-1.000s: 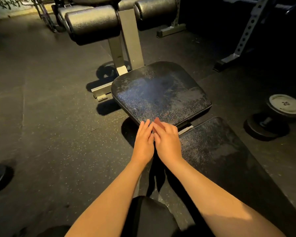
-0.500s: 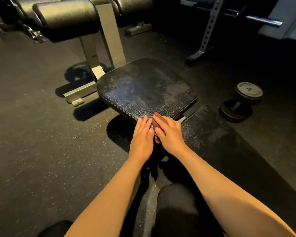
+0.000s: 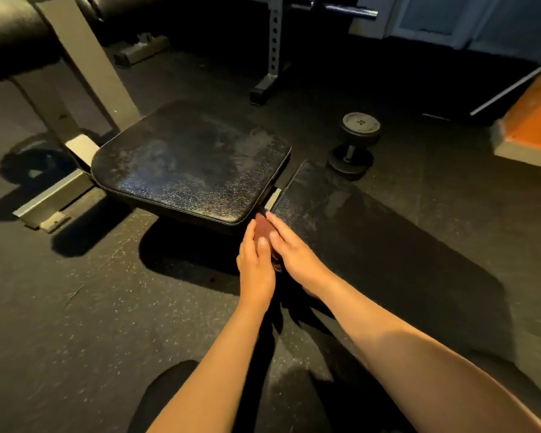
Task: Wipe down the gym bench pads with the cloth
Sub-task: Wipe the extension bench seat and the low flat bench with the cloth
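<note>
Cloth (image 3: 262,228) sat between both hands at pad (image 3: 188,164) corner; left hand (image 3: 256,265) pinched it, right hand (image 3: 295,253) pressed flat on it.

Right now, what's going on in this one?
A person has both hands on a small reddish cloth at the near corner of the seat pad, by the gap to the long pad. The left hand holds the cloth, and the right hand lays straight fingers over it. Both pads show pale smears. A dumbbell sits on the floor beyond.
</note>
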Motion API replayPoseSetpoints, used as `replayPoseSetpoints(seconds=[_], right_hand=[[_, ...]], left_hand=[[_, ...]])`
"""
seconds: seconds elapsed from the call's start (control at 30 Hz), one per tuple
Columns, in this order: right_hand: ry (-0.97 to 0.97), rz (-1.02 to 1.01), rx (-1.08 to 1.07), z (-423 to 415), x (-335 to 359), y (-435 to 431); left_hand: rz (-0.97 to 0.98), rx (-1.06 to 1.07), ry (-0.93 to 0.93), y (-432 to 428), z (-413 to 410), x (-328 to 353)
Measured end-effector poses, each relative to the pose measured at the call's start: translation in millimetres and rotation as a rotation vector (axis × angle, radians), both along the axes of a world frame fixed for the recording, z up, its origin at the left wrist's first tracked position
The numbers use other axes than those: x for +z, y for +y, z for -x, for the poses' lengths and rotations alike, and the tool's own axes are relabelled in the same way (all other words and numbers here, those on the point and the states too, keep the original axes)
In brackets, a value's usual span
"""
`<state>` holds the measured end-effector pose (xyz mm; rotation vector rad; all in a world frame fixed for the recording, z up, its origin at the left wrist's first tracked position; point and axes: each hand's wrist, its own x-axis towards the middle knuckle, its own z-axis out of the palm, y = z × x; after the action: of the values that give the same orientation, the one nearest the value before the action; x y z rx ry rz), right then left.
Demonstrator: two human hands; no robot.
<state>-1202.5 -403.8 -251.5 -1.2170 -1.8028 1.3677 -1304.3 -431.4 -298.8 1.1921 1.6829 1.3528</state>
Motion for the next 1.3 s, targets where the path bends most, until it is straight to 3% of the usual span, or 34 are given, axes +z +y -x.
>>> replayPoseSetpoints(seconds=[0.07, 0.23, 0.4, 0.57, 0.7, 0.9, 1.03, 1.17, 1.3], right_hand=[[0.038, 0.111, -0.009, -11.3, 2.3, 0.6], [-0.270, -0.027, -0.136, -33.1, -18.0, -2.1], [-0.260, -0.039, -0.213, -23.7, -15.0, -9.3], [-0.164, -0.004, -0.255, -33.5, -13.9, -14.7], [-0.204, -0.008, -0.306, -36.6, -16.1, -29.2], [-0.350, -0.050, -0.313, -37.6, -18.4, -43.4], [-0.437, -0.003, -0.321, -24.6, -13.8, -42.3], [-0.400, 0.002, -0.320, -28.2, -13.3, -39.5], [-0.343, -0.024, -0.288, -37.9, -22.2, -39.6]], left_hand=[[-0.005, -0.024, 0.049, -0.1, -10.8, -1.7], [-0.041, 0.065, 0.104, 12.3, -6.4, 2.5], [-0.078, 0.104, 0.145, 15.4, -5.2, 5.5], [-0.118, 0.093, -0.003, 11.8, -18.6, -1.7], [-0.141, 0.096, 0.184, -4.6, -39.6, -16.4], [-0.215, 0.006, 0.118, -13.8, -38.7, -31.6], [-0.165, 0.109, 0.004, -8.8, -25.2, -17.9], [-0.147, 0.127, -0.090, 0.1, -32.1, -16.0], [-0.200, 0.096, -0.034, -10.2, -47.3, -26.8]])
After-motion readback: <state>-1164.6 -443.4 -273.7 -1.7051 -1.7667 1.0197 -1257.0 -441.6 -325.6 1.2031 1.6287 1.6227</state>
